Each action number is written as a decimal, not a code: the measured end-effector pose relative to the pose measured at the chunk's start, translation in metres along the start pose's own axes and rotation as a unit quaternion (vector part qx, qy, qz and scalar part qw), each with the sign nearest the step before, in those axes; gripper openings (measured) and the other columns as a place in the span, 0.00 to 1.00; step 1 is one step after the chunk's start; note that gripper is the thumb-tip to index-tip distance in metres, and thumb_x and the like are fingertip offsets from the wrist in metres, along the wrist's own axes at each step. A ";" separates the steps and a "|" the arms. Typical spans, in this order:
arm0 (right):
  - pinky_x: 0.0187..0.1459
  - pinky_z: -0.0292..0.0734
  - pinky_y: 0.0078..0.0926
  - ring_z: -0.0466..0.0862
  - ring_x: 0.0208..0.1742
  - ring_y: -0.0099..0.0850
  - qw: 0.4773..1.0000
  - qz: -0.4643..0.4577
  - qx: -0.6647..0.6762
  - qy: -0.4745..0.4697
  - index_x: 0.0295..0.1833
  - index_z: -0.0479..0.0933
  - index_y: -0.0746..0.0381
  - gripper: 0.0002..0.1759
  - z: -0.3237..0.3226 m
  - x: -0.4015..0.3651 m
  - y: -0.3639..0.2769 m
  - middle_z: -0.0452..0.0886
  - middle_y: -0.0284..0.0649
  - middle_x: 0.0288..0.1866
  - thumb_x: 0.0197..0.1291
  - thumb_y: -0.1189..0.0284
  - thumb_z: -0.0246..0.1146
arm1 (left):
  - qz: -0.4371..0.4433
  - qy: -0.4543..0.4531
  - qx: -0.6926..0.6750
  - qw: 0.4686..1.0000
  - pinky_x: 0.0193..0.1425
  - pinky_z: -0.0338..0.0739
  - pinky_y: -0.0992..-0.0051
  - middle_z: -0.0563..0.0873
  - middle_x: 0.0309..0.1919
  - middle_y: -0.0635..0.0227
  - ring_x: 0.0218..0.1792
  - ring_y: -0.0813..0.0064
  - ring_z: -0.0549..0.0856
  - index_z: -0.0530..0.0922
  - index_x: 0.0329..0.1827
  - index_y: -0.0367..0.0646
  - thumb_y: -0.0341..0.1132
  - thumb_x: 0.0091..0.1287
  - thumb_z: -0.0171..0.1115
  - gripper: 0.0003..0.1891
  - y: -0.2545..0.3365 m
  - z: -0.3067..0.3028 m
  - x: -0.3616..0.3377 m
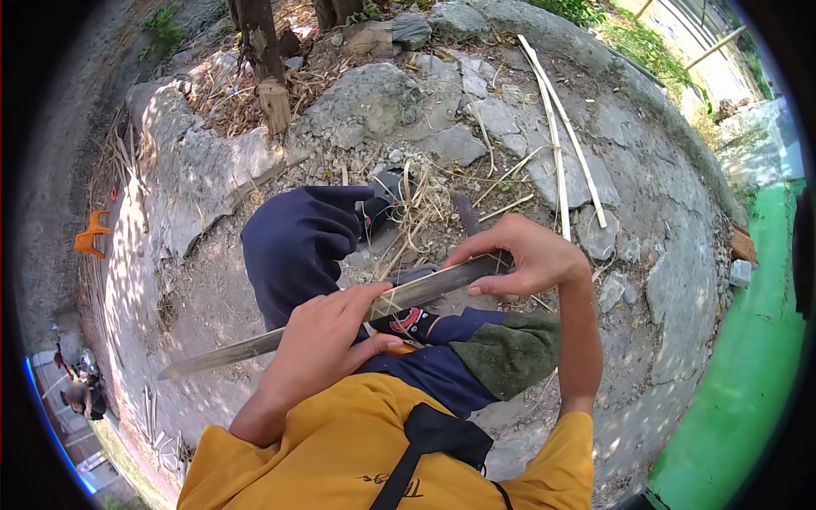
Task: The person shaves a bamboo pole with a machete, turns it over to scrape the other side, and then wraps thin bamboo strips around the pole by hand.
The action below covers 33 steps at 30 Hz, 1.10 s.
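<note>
A long, narrow, greyish-brown wooden slat point(242, 347) lies slantwise across my lap, its pointed pale end out to the left. My left hand point(327, 336) holds it near the middle, fingers over the top and thumb below. Near those fingertips, a thin pale strip point(388, 303) crosses the slat like a binding. At the darker right end, my right hand point(531, 263) pinches the slat between fingers and thumb. Just beyond that hand, a dark stick-like piece point(465, 212) points away from me; whether it joins the slat is hidden.
Curled pale shavings point(416, 200) lie by my shoe. Two long pale strips point(561, 144) rest on broken concrete at the upper right. A cut tree trunk point(274, 104) stands ahead. Far left are an orange plastic stool point(92, 234) and a person point(81, 395). A green surface point(735, 382) runs along the right.
</note>
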State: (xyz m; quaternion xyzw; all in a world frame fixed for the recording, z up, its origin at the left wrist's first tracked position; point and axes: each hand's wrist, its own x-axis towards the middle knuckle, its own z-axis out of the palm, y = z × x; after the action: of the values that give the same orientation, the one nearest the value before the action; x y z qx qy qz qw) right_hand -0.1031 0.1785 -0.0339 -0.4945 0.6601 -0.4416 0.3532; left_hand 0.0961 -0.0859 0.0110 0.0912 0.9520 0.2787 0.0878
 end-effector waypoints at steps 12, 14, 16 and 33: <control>0.58 0.87 0.50 0.92 0.58 0.49 0.744 0.595 -0.303 0.015 0.58 0.87 0.60 0.32 0.099 -0.058 0.330 0.91 0.50 0.55 0.57 0.47 0.79 | -0.336 -0.094 -0.599 0.721 0.21 0.79 0.81 0.75 0.28 0.75 0.19 0.83 0.83 0.71 0.48 0.41 0.44 0.89 0.51 0.15 -0.060 0.084 -0.014; 0.60 0.87 0.50 0.92 0.59 0.48 0.735 0.613 -0.289 -0.011 0.58 0.88 0.59 0.33 0.140 -0.077 0.345 0.91 0.50 0.56 0.55 0.46 0.80 | -0.352 -0.118 -0.618 0.693 0.21 0.80 0.80 0.75 0.29 0.74 0.20 0.82 0.83 0.70 0.49 0.41 0.44 0.90 0.49 0.15 -0.066 0.082 -0.004; 0.59 0.87 0.49 0.92 0.59 0.49 0.730 0.635 -0.253 -0.002 0.55 0.88 0.60 0.33 0.164 -0.087 0.350 0.91 0.51 0.56 0.54 0.45 0.81 | -0.342 -0.136 -0.638 0.676 0.23 0.80 0.79 0.75 0.29 0.72 0.21 0.79 0.85 0.68 0.48 0.42 0.44 0.90 0.47 0.14 -0.065 0.081 0.008; 0.55 0.86 0.52 0.90 0.52 0.59 0.794 0.559 -0.161 0.180 0.65 0.78 0.66 0.37 0.163 -0.100 0.360 0.89 0.61 0.50 0.52 0.57 0.73 | -0.255 -0.183 -0.588 0.745 0.19 0.71 0.80 0.81 0.21 0.72 0.16 0.83 0.81 0.70 0.47 0.40 0.40 0.88 0.53 0.12 -0.044 0.034 0.055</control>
State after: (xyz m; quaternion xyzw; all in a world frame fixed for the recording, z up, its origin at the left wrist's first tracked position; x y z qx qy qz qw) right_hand -0.0521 0.2805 -0.4251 -0.0009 0.9345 -0.1359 0.3290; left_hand 0.0451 -0.0928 -0.0482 -0.1757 0.5527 0.7285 0.3647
